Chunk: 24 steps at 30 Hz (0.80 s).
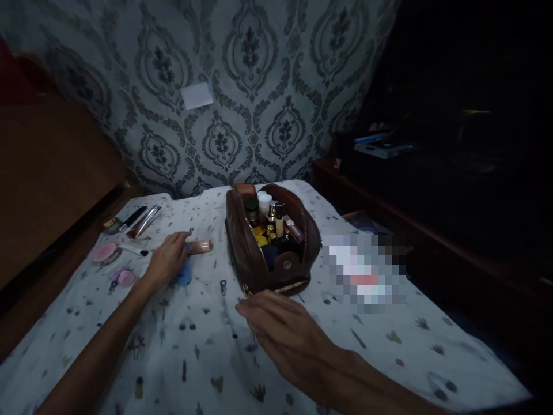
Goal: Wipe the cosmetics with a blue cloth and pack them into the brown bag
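Observation:
A brown leather makeup bag (248,253) stands unzipped on the patterned sheet, packed with several bottles, jars and a pink lip gloss tube (294,229). To its left, my left hand (169,256) is low over the sheet, its curled fingers at the near end of a peach-coloured makeup tube (201,247). Something blue (184,274) shows beneath that hand; its kind is unclear. My right hand (285,323) is at the bag's front, by the gold zip (290,287), fingers stretched out side by side and no held thing visible.
Left of my left hand lie a pink round compact (105,252), a brush (133,249), a small lilac round item (125,278), a shiny tube (144,222) and a dark slim item (133,217). A blurred-out item (360,271) lies right of the bag. Wooden furniture (52,190) borders the left.

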Tool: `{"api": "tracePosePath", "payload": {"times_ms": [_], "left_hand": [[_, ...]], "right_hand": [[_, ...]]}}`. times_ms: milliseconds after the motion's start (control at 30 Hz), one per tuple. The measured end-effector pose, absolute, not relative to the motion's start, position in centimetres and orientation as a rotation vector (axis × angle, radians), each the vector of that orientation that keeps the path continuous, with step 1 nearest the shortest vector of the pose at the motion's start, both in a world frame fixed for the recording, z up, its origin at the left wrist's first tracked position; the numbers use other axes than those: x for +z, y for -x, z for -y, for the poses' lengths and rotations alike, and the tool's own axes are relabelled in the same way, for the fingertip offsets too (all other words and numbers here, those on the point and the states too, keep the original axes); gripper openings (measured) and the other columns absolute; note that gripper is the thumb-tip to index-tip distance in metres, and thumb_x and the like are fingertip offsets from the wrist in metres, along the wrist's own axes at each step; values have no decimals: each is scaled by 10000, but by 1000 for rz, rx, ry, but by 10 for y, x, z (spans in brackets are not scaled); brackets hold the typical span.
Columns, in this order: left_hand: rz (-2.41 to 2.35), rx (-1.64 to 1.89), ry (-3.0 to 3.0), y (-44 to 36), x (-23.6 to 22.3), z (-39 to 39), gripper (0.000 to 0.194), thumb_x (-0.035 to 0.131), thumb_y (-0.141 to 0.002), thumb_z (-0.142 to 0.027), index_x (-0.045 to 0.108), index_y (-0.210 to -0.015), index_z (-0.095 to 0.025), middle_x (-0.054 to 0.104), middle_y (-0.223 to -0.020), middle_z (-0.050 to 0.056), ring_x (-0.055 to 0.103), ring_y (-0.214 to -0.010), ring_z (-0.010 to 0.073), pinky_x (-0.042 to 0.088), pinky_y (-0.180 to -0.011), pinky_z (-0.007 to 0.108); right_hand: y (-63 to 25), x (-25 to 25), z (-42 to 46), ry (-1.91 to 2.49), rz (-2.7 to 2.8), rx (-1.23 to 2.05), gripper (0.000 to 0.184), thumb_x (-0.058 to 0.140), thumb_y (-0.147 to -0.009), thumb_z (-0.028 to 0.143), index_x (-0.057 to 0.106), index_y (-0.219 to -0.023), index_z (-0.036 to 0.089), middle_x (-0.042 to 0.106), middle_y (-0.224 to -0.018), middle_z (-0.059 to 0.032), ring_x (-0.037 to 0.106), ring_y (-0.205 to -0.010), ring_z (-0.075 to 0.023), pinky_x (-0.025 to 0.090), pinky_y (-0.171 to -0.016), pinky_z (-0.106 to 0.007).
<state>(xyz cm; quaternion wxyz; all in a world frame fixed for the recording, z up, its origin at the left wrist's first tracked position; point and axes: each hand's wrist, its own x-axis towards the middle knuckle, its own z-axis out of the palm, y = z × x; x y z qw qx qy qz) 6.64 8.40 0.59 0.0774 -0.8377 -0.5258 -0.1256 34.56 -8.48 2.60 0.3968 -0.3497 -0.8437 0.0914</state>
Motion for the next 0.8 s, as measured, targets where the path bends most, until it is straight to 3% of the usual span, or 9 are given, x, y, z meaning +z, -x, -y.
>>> {"api": "tracePosePath", "payload": {"times_ms": [133, 300, 500, 667, 800], "left_hand": [[1642, -185, 2669, -61, -4, -102, 457, 457, -982, -408, 521, -1358, -156, 636, -1320, 151, 579, -1222, 310, 475, -999, 432], [1646, -271, 2641, -61, -15, -97, 430, 488, -985, -406, 540, -1350, -184, 645, -1309, 122, 570, -1219, 286, 471, -992, 399], [1768, -390, 2517, -62, -29, -105, 367, 499, -985, -365, 571, -1309, -207, 656, -1281, 101, 587, -1195, 271, 502, -965, 392], [1889, -397, 2406, -39, -24, -119, 382, 375, -1017, -213, 533, -1364, -231, 621, -1353, 62, 574, -1241, 190, 474, -1038, 329], [2091, -225, 2214, 11, -4, -129, 312, 503, -957, -170, 622, -1246, -164, 616, -1307, 148, 571, -1233, 293, 512, -977, 435]], "right_hand": [[-321, 19, 75, 913, 2123, 415, 299, 451, -969, 113, 615, -1210, 177, 715, -1034, -99, 674, -981, -208, 586, -832, -332], [-287, -3, 52, 995, 2014, 635, 311, 523, -927, 173, 636, -1216, 180, 708, -1150, -110, 654, -1115, -232, 535, -979, -389], [-242, -15, 17, 1023, 1817, 1107, 292, 542, -875, 212, 677, -1128, 158, 726, -1015, -87, 670, -918, -200, 546, -792, -314], [-227, -46, 2, 1018, 1512, 1251, 305, 547, -882, 353, 669, -1085, 162, 697, -923, -69, 630, -766, -177, 513, -643, -277], [-233, -63, 6, 1040, 1467, 1248, 367, 556, -881, 454, 666, -1082, 167, 699, -922, -82, 640, -799, -197, 525, -666, -297]]}}
